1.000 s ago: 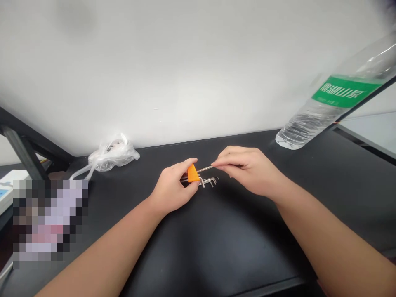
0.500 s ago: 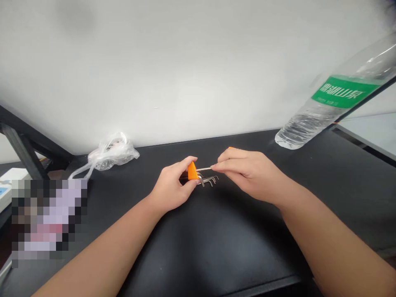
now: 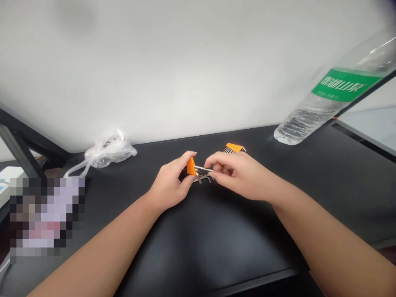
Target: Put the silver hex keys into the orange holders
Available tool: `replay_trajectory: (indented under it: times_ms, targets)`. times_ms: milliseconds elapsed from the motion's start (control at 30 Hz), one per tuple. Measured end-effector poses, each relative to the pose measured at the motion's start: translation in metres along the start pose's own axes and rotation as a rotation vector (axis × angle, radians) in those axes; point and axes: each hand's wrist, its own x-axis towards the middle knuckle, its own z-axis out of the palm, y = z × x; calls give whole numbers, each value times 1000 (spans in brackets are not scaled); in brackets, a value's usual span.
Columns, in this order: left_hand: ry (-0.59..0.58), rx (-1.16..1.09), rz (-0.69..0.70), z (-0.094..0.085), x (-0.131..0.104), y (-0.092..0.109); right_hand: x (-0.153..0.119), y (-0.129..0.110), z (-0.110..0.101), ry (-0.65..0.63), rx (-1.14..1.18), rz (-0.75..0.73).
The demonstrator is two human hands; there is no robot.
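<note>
1. Left hand (image 3: 170,181): fingers and thumb pinch the orange holder (image 3: 190,166), which stands on edge, mid-frame, over the counter (image 3: 213,243).
2. Right hand (image 3: 241,175): fingers closed narrow on one end of a metal key (image 3: 202,168). Other end reaches the holder's right face (can't tell how deep, if at all, it sits in a slot).
3. More bent keys (image 3: 199,179) show just right of and below the holder. Seated or lying loose: can't tell.
4. Second orange holder (image 3: 235,147), with a row of metal keys, is just beyond the right hand. Contact with the hand unclear.
5. Step in hand, my read: working one key at the holder, left steadying, right guiding.
6. Next move on that key likely calls for a firm left grip and the key kept in line with its slot; neighbouring bent ends could snag.
7. Bottle (image 3: 346,84) and plastic bag (image 3: 108,152) sit well apart from the hands.
</note>
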Motion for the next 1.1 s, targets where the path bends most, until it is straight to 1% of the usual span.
replay_trajectory:
  times_ms: [67, 133, 200, 267, 333, 433, 533, 633, 700, 767, 867, 933, 1033, 1100]
  targets:
    - [6, 19, 21, 1, 0, 0, -1, 0, -1, 31, -34, -24]
    - [12, 49, 51, 1, 0, 0, -2, -1, -3, 77, -141, -101]
    - [5, 83, 85, 2, 0, 0, -5, -1, -3, 93, -277, -180]
    - [-17, 124, 110, 3, 1, 1, -8, -1, -2, 81, -410, -217]
    - [-40, 175, 131, 4, 2, 2, -10, -2, 0, 72, -522, -221]
    - [-58, 235, 156, 5, 2, 2, -11, -3, 4, 54, -603, -233]
    - [-64, 225, 150, 5, 2, 3, -7, -2, 7, 61, -534, -262]
    - [-55, 162, 115, 3, 2, 4, -1, 1, 8, 127, -325, -268]
    - [-49, 112, 89, 2, 2, 5, 2, 1, 9, 168, -196, -213]
    - [-29, 64, 62, 1, 1, 5, 4, 1, 10, 178, -119, -141]
    - [32, 22, 27, 1, 0, 4, 5, 1, 12, 139, -36, -116]
    - [55, 10, 20, 0, -1, 4, 4, 2, 13, 161, 12, -105]
    - [60, -3, 20, 0, -1, 4, 4, 3, 13, 214, 20, -64]
    - [51, 3, 27, 0, -1, 4, 5, 2, 14, 174, 9, -46]
